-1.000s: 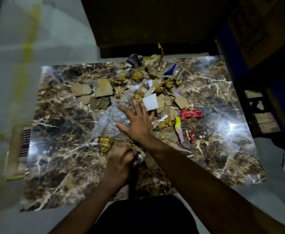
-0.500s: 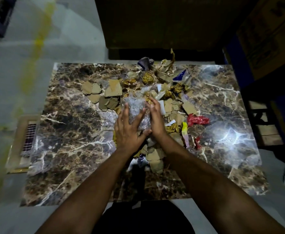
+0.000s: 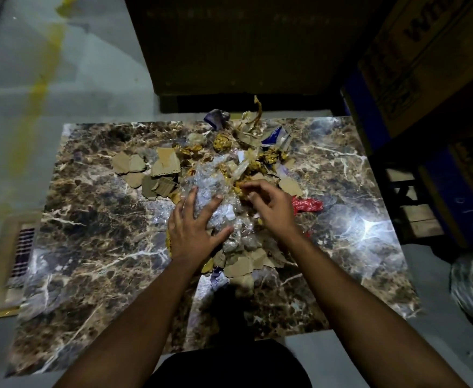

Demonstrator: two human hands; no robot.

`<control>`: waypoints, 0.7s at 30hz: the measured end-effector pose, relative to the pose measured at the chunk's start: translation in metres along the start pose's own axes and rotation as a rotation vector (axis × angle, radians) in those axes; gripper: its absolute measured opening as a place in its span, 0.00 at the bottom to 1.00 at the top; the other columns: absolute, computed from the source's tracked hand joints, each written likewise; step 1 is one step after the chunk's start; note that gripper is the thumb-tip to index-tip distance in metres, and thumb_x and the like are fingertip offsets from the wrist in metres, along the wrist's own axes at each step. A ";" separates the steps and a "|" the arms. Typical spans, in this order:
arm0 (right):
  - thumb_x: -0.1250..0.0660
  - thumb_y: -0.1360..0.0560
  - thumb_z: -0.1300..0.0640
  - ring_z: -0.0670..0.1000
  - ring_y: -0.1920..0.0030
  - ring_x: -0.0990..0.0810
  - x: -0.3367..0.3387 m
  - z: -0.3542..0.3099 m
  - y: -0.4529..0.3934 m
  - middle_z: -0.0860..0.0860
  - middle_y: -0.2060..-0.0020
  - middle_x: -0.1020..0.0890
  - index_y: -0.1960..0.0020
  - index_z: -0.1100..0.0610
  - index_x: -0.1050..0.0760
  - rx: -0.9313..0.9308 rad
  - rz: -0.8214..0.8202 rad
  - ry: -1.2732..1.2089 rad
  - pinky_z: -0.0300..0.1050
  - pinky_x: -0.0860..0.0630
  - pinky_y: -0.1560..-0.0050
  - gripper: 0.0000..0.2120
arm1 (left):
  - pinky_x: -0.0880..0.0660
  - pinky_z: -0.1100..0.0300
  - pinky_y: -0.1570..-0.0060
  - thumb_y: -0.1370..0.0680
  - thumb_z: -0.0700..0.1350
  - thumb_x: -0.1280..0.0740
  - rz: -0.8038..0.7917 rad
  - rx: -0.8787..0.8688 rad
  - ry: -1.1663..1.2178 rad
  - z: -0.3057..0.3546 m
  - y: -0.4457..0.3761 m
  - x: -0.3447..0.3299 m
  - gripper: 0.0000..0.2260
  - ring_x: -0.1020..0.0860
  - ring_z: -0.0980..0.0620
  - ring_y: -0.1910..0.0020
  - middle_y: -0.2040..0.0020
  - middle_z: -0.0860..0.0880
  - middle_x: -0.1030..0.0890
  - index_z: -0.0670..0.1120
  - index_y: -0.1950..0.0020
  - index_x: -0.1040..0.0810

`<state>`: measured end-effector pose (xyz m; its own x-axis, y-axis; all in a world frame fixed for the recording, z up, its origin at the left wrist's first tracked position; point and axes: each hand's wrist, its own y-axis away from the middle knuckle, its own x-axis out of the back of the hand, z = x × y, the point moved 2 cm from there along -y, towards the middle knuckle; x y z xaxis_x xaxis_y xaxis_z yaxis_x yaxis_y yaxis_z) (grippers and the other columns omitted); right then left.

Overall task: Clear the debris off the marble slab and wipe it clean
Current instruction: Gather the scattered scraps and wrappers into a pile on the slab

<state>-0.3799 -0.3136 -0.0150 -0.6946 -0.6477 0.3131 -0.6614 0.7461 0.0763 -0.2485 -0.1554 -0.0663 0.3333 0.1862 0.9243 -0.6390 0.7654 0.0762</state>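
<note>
Left hand [image 3: 194, 233] is pressing flat-fingered on crinkled clear plastic wrap [image 3: 213, 189]; right hand [image 3: 271, 205] is pinching crumpled gold foil [image 3: 239, 187] (torn cardboard scraps [image 3: 165, 162] littering the glossy veined marble slab [image 3: 95, 233]).

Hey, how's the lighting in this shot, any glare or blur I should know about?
Head view: dim overall, with the surroundings nearly black. Strong glare on the marble slab at its right side, and a weaker sheen near its left edge. A dark shadow falls on the near edge, between the arms. The floor at left is smeared by motion blur, and wide-angle distortion bends the slab's edges.
</note>
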 end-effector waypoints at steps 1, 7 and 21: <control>0.35 0.19 0.65 0.41 0.44 0.17 0.014 0.007 0.004 0.48 0.43 0.16 0.39 0.56 0.18 -0.014 0.099 -0.013 0.37 0.20 0.47 0.12 | 0.38 0.31 0.31 0.30 0.77 0.38 0.006 -0.006 0.001 0.000 0.000 0.000 0.38 0.44 0.37 0.23 0.18 0.52 0.53 0.71 0.23 0.45; 0.42 0.19 0.44 0.57 0.26 0.31 0.091 0.103 0.026 0.52 0.28 0.25 0.28 0.50 0.26 -0.234 0.338 0.336 0.56 0.34 0.28 0.22 | 0.39 0.30 0.31 0.31 0.75 0.35 0.040 0.003 0.037 -0.001 -0.001 -0.007 0.38 0.44 0.38 0.23 0.18 0.51 0.50 0.70 0.24 0.42; 0.44 0.15 0.46 0.50 0.20 0.43 -0.005 0.071 -0.009 0.46 0.21 0.35 0.22 0.42 0.35 -0.161 0.012 0.193 0.64 0.45 0.22 0.21 | 0.40 0.31 0.30 0.30 0.75 0.35 0.028 0.018 0.051 -0.001 0.000 -0.004 0.36 0.45 0.39 0.23 0.19 0.52 0.50 0.71 0.24 0.42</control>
<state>-0.3905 -0.3279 -0.0849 -0.6250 -0.6087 0.4887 -0.5889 0.7786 0.2168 -0.2496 -0.1555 -0.0706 0.3496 0.2384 0.9061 -0.6605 0.7486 0.0579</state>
